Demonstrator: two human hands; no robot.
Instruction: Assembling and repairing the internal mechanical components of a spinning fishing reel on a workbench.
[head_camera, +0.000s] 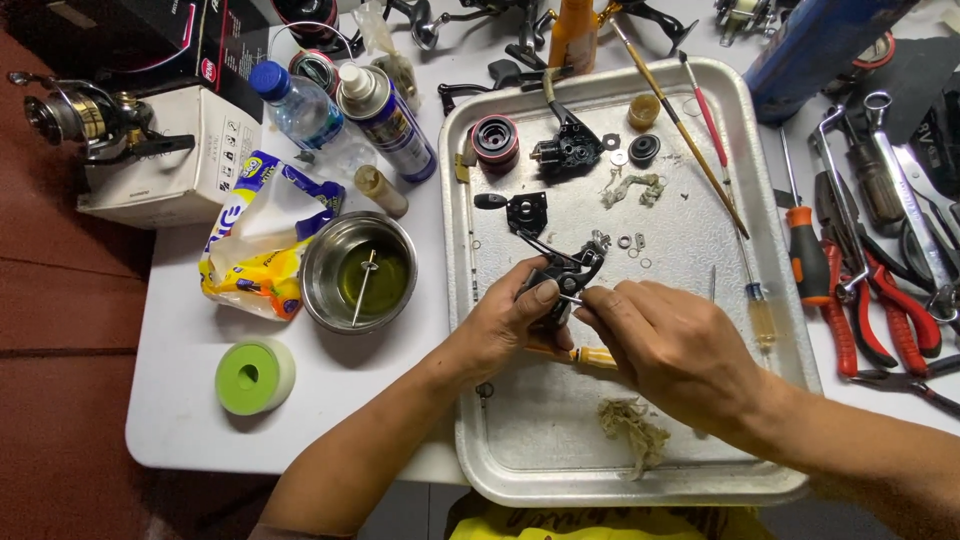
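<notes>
My left hand (510, 320) grips a black fishing-reel body (562, 272) over the metal tray (520, 440). My right hand (668, 345) pinches a small metal part against that reel body, fingertips touching it. A yellow-handled tool (592, 356) lies under both hands. Farther up the tray lie a black side plate with knob (520, 210), a red-and-black spool (495, 138) and another black reel piece (568, 150). Small washers (630, 242) are scattered near the reel body.
A steel bowl of oily liquid (358, 272), a green tape roll (254, 376), a spray can (388, 122) and a water bottle (298, 105) stand left of the tray. Red pliers (880, 310), an orange screwdriver (803, 255) and wrenches lie right. Brushes (690, 135) cross the tray.
</notes>
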